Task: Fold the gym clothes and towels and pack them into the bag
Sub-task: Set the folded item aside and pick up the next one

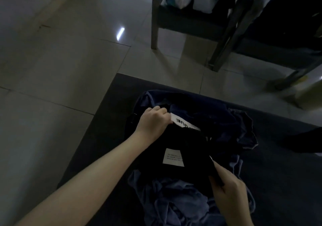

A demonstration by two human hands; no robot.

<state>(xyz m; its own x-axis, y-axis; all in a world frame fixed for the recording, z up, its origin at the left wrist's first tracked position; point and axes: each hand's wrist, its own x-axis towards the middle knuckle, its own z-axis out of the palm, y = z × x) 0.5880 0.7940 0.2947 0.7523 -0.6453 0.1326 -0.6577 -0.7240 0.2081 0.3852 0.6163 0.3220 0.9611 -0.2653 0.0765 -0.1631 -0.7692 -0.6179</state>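
holding a black garment spread over a heap of blue clothes on the dark mat, tiled floor around it. gripped at the far edge by the left hand, fingers curled onto the cloth right beside a white label; pinched at the near corner by the right hand, fingers clamped on the hem. no bag made out for certain in the dim light. likely to fold crooked if pulled unevenly between the two grips. could slip from the thin right pinch and sink into the heap, or drag loose blue cloth along when lifted.
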